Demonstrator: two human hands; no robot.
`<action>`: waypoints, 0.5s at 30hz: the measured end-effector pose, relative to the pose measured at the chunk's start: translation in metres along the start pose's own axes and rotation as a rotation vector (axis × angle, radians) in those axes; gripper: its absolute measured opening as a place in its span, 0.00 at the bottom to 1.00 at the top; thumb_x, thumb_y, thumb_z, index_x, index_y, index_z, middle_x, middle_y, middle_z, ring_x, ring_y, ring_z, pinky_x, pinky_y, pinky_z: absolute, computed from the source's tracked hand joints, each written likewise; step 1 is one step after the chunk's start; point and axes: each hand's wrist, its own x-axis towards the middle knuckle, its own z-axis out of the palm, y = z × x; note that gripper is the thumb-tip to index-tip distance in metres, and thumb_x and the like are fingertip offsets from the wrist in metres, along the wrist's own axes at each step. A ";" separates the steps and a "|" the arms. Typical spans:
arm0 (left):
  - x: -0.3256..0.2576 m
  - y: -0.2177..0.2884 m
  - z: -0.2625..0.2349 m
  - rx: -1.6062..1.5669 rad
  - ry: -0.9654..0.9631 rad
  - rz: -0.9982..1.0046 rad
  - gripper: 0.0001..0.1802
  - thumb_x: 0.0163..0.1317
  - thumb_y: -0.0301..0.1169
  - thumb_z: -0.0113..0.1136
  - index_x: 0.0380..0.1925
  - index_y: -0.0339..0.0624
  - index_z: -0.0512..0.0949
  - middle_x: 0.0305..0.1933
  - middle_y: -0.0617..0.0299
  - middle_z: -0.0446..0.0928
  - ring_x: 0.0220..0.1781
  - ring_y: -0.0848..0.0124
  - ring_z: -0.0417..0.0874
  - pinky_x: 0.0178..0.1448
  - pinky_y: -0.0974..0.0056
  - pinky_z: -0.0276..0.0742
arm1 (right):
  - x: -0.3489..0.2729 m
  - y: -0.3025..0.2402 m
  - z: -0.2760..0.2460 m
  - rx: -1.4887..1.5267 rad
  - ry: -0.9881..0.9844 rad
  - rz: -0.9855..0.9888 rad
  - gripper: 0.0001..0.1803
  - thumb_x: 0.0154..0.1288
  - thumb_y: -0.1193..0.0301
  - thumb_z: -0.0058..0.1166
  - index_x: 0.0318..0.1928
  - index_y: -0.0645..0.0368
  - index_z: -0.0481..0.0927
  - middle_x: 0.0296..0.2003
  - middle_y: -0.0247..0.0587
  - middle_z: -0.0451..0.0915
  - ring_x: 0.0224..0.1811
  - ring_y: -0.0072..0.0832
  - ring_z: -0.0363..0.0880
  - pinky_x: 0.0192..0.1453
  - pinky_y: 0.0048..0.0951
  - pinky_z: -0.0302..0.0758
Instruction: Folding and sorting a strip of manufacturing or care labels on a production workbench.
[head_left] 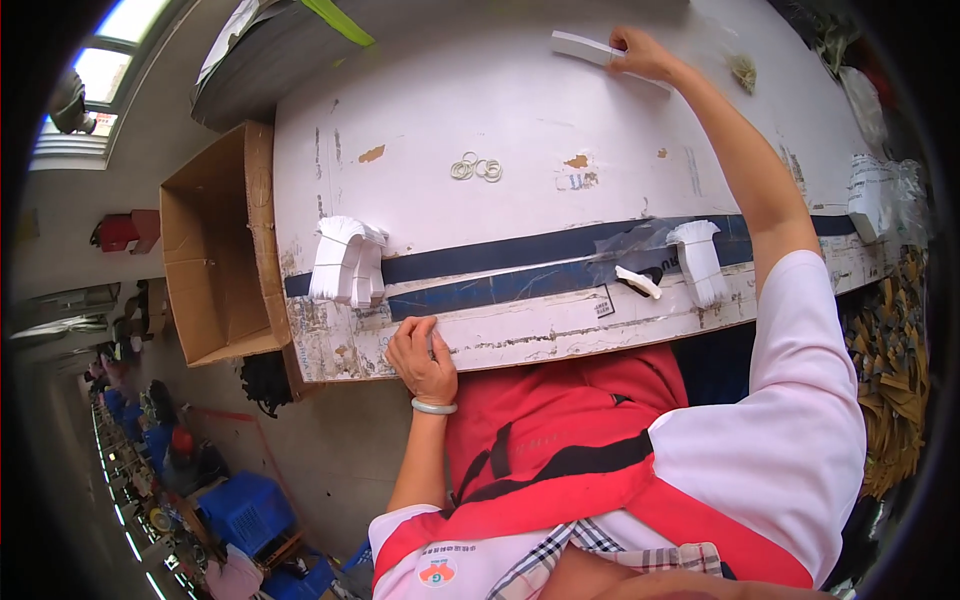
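On our far left, an open cardboard box (215, 290) stands just beside the tabletop (420, 200). White bundles (345, 262) stand close together at about eleven o'clock from our left hand (422, 362), near it. That hand rests half-curled at the tabletop's near edge; we cannot tell whether its fingers close on anything. Pale rings (475, 168) lie heaped between twelve and one o'clock from it, well apart. Our right hand (640, 55) pinches a white stack (580, 46) narrowly between thumb and fingers; the stack's longer part juts toward ten o'clock, a shorter end toward four. Another white bundle (698, 262) stands between five and six o'clock from that hand, well apart; a pale tuft (743, 73) lies near, at three.
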 end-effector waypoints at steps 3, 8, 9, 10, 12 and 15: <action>0.006 0.006 -0.001 -0.197 -0.027 -0.056 0.13 0.58 0.24 0.57 0.44 0.40 0.79 0.49 0.56 0.73 0.52 0.56 0.72 0.60 0.54 0.63 | -0.034 -0.038 0.001 0.153 0.057 0.036 0.17 0.55 0.63 0.66 0.38 0.59 0.76 0.38 0.44 0.81 0.38 0.33 0.78 0.46 0.28 0.72; 0.035 0.060 0.019 -1.180 -0.268 -0.403 0.14 0.69 0.29 0.58 0.51 0.35 0.78 0.47 0.61 0.79 0.49 0.74 0.79 0.54 0.69 0.74 | -0.135 -0.163 0.015 0.559 -0.066 -0.084 0.24 0.58 0.56 0.67 0.46 0.58 0.76 0.37 0.45 0.82 0.41 0.26 0.82 0.43 0.29 0.80; 0.049 0.078 0.020 -1.338 -0.339 -0.499 0.20 0.71 0.34 0.57 0.57 0.34 0.75 0.53 0.59 0.78 0.55 0.72 0.78 0.58 0.68 0.74 | -0.160 -0.181 0.023 0.650 -0.109 -0.128 0.23 0.59 0.57 0.67 0.45 0.61 0.76 0.36 0.42 0.82 0.38 0.25 0.82 0.42 0.27 0.79; 0.060 0.091 0.025 -1.428 -0.334 -0.522 0.25 0.71 0.39 0.56 0.62 0.35 0.71 0.57 0.57 0.77 0.58 0.70 0.77 0.60 0.66 0.73 | -0.184 -0.201 0.030 0.708 -0.150 -0.132 0.22 0.60 0.58 0.67 0.43 0.63 0.77 0.35 0.42 0.81 0.36 0.23 0.80 0.43 0.26 0.77; 0.074 0.109 0.033 -1.656 -0.317 -0.535 0.28 0.73 0.43 0.51 0.63 0.33 0.66 0.62 0.55 0.73 0.61 0.67 0.76 0.65 0.61 0.72 | -0.218 -0.215 0.054 0.842 -0.150 -0.181 0.17 0.65 0.61 0.62 0.44 0.62 0.79 0.36 0.38 0.81 0.37 0.22 0.79 0.44 0.24 0.76; 0.067 0.106 0.033 -1.774 -0.324 -0.573 0.25 0.74 0.42 0.50 0.61 0.34 0.66 0.60 0.56 0.74 0.60 0.67 0.76 0.65 0.60 0.72 | -0.249 -0.216 0.073 0.965 -0.038 -0.199 0.12 0.68 0.65 0.60 0.45 0.61 0.81 0.39 0.35 0.81 0.40 0.20 0.77 0.47 0.24 0.75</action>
